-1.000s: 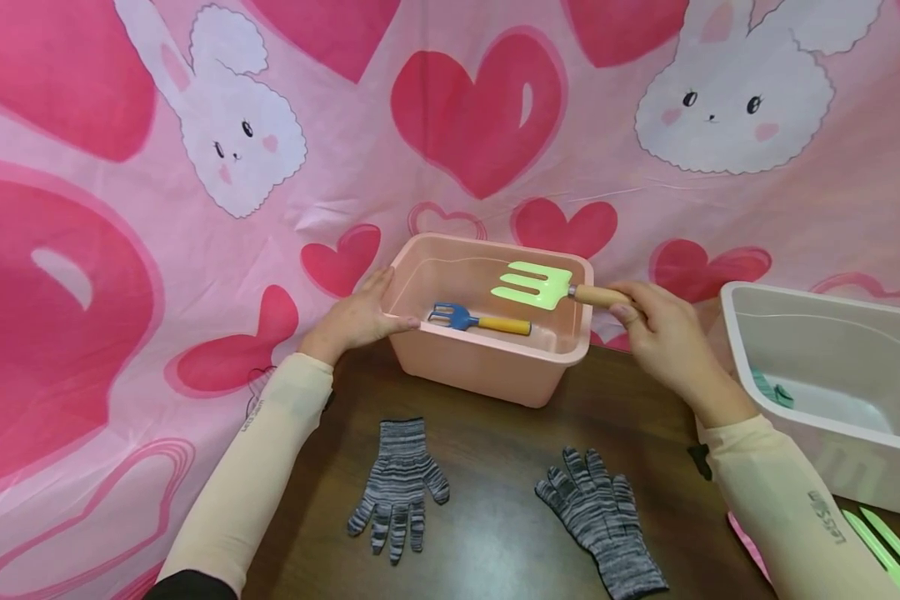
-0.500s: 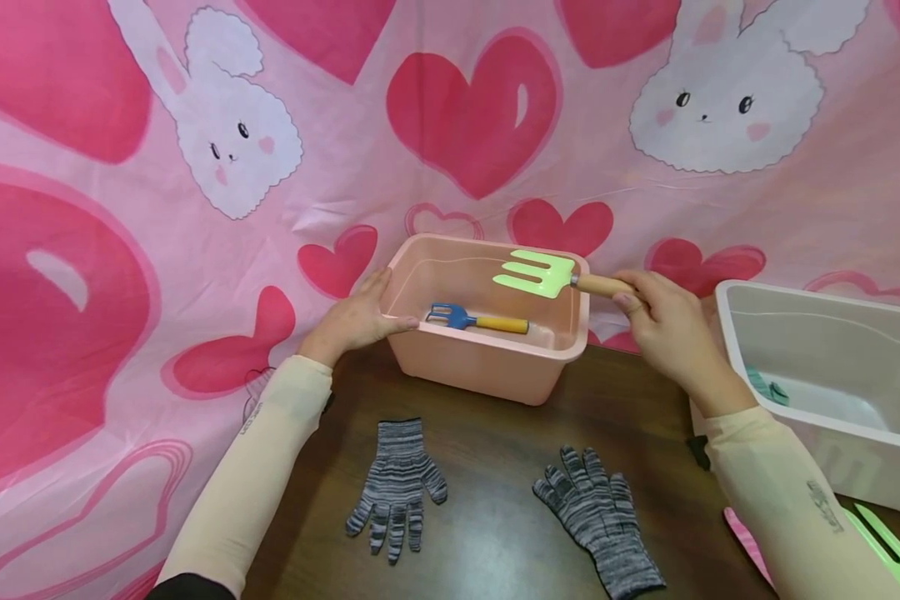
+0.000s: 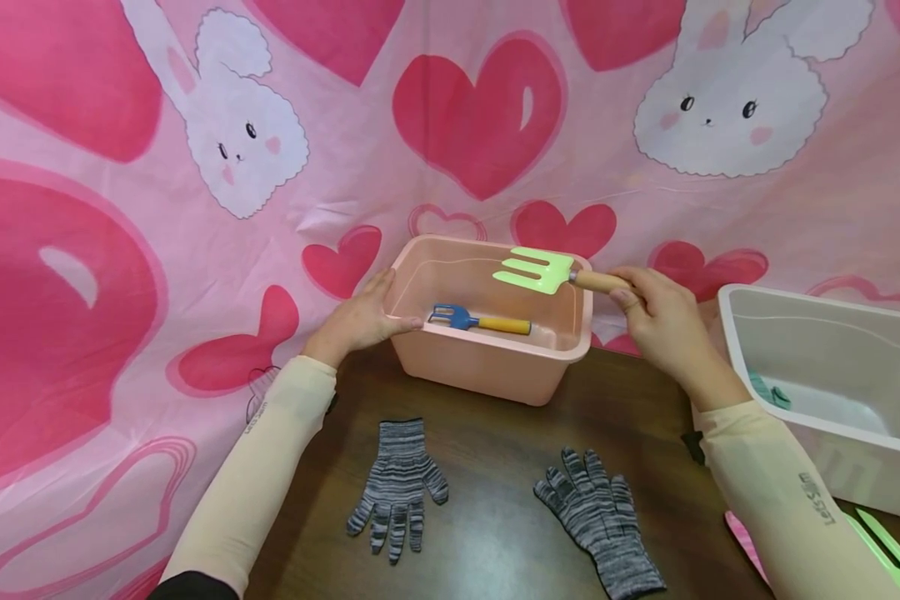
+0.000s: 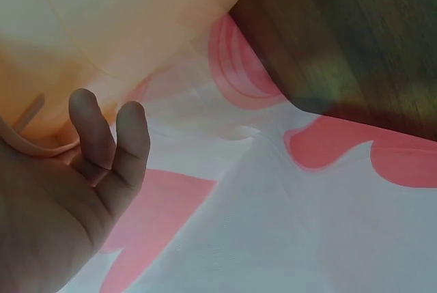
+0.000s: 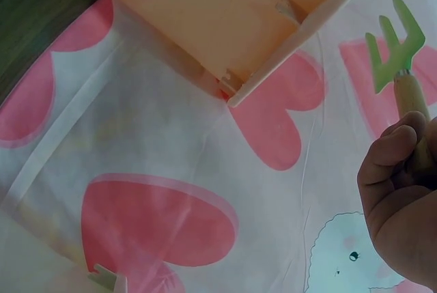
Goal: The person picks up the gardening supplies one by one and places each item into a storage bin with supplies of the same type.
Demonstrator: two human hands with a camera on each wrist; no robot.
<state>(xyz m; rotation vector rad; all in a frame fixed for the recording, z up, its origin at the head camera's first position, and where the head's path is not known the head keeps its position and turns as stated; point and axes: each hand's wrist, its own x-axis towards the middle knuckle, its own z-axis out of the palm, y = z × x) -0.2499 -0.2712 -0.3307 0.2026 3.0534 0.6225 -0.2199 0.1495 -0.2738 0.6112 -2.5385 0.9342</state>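
Observation:
My right hand (image 3: 663, 329) grips the wooden handle of a light green three-tined garden hand fork (image 3: 536, 271). In the head view, the fork's head overlaps the back right of a pink plastic tub (image 3: 487, 367), tines pointing left. The right wrist view shows curled fingers (image 5: 389, 153) around the handle. My left hand (image 3: 356, 323) holds the tub at its front left corner, thumb over the front rim and fingers along the left side. Inside the tub lies a small blue hand fork (image 3: 457, 317) with a yellow handle.
Two grey striped knit gloves (image 3: 399, 487) (image 3: 603, 521) lie on the dark wooden table (image 3: 487, 492). A grey-white tub (image 3: 832, 450) with a green item (image 3: 768, 390) inside stands right. Partly behind my right forearm are a pink item (image 3: 746, 542) and a green slotted tool (image 3: 892, 550).
My right hand has raised the green hand fork slightly, its head now nearer the tub's back rim. The left hand keeps its place on the tub.

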